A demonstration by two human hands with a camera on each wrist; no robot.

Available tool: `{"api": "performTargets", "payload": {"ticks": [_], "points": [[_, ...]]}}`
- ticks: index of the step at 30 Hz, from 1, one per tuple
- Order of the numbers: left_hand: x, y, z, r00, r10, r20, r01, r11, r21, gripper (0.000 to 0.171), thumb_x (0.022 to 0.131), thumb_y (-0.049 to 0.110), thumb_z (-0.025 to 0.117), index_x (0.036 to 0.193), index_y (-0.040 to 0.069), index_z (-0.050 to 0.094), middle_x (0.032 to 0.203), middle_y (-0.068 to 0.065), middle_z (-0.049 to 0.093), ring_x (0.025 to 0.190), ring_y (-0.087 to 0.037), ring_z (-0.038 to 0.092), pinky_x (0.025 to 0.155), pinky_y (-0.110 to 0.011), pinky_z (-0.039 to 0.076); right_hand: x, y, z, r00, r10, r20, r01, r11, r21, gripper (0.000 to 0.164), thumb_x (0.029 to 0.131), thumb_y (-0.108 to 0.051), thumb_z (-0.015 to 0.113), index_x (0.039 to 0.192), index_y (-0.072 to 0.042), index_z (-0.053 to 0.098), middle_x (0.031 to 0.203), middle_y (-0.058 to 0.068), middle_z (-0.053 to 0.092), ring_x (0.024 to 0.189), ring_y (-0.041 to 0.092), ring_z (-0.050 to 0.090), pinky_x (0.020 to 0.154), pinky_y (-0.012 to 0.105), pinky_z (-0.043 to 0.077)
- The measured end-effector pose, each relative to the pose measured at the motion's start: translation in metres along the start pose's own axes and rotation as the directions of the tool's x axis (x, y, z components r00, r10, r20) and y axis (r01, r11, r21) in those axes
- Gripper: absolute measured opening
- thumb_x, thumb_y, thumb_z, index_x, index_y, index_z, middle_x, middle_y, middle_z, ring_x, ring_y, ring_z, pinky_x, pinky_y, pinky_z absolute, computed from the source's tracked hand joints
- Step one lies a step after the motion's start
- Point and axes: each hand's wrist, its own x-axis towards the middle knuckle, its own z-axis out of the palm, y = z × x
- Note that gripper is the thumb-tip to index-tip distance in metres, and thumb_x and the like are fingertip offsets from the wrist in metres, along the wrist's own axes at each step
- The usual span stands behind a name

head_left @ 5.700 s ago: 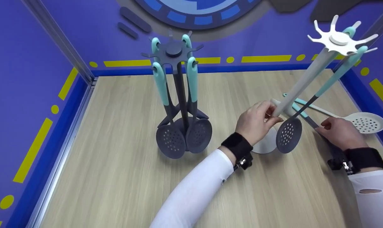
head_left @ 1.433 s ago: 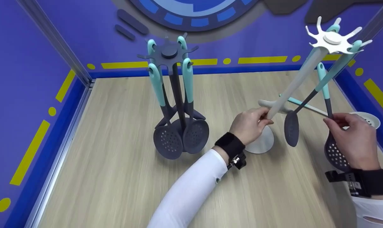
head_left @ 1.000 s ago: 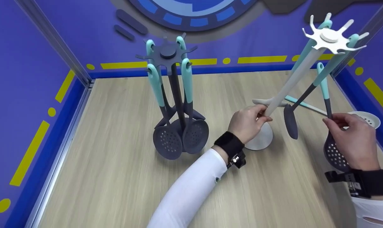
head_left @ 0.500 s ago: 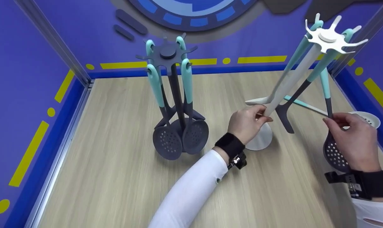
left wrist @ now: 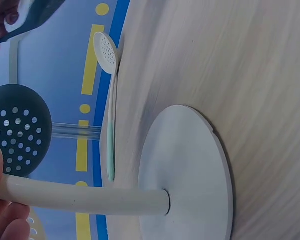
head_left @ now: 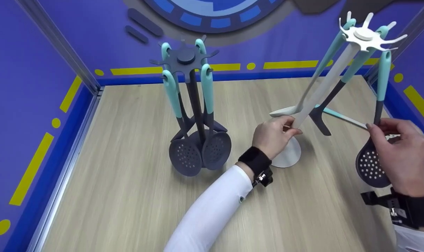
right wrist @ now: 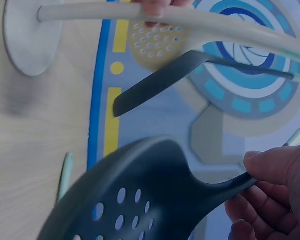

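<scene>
My left hand [head_left: 273, 136] pinches the pole of the white utensil stand [head_left: 331, 78] low down, just above its round base [head_left: 287, 155]. A dark skimmer [head_left: 320, 120] and a white skimmer [head_left: 284, 111] hang from the stand's hooks. At the right, my right hand [head_left: 404, 154] pinches another dark skimmer [head_left: 371, 166] by its neck, perforated head down. Its turquoise handle [head_left: 383, 75] points up, the end close beside the hooks in the head view. Thumb and fingertips on that neck also show in the right wrist view, with the skimmer's bowl [right wrist: 140, 185] in front.
Left of centre stands a dark utensil stand [head_left: 185, 57] with several turquoise-handled utensils. Behind the white stand a white skimmer [left wrist: 107, 52] lies on the wooden table [head_left: 135, 196]. Blue panels [head_left: 29, 105] wall the back and sides.
My right hand has picked the dark skimmer up from the table, turned it upright and raised it toward the hooks. The white stand's top has turned, swinging its hanging skimmers round to the left.
</scene>
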Motion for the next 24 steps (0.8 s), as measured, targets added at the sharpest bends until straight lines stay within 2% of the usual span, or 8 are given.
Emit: {"api": "performTargets", "payload": {"ticks": [6,13,20,24], "points": [[0.0,-0.001,0.002,1.0,-0.014,0.002,0.014,1.0,-0.001,0.027,0.079,0.049,0.069,0.098,0.03,0.066,0.094,0.024,0.069,0.08,0.016,0.06,0.065,-0.009,0.045,-0.005,-0.018,-0.011,0.992,-0.043,-0.117,0.06,0.988,0.14,0.027,0.087,-0.027,0.069,0.105,-0.008,0.07,0.088,-0.026,0.052,0.078,-0.007,0.048,0.067,0.005,0.036],[-0.001,-0.002,0.004,1.0,-0.01,-0.006,0.01,1.0,0.008,0.029,0.08,0.049,0.069,0.1,0.028,0.066,0.093,0.022,0.07,0.081,0.014,0.061,0.066,-0.009,0.045,-0.015,-0.033,-0.023,0.979,-0.086,-0.183,0.127,0.966,0.227,0.02,0.087,-0.023,0.068,0.106,-0.016,0.07,0.094,-0.02,0.057,0.081,-0.004,0.05,0.071,0.01,0.037],[-0.003,-0.004,0.004,1.0,0.003,-0.024,-0.002,0.999,0.034,0.029,0.081,0.048,0.068,0.101,0.027,0.066,0.094,0.021,0.07,0.082,0.012,0.061,0.064,-0.009,0.045,-0.024,-0.049,-0.03,0.977,-0.12,-0.176,0.161,0.957,0.24,0.02,0.087,-0.018,0.069,0.106,-0.01,0.071,0.094,-0.024,0.055,0.083,-0.002,0.049,0.07,0.01,0.037],[-0.003,-0.004,0.005,1.0,-0.002,-0.019,0.003,1.0,0.019,0.028,0.082,0.047,0.068,0.102,0.028,0.066,0.094,0.021,0.07,0.082,0.013,0.061,0.065,-0.009,0.045,-0.028,-0.054,-0.03,0.971,-0.158,-0.178,0.202,0.944,0.261,0.019,0.085,-0.015,0.07,0.103,-0.008,0.072,0.093,-0.016,0.06,0.081,0.0,0.05,0.068,0.007,0.039]]}}
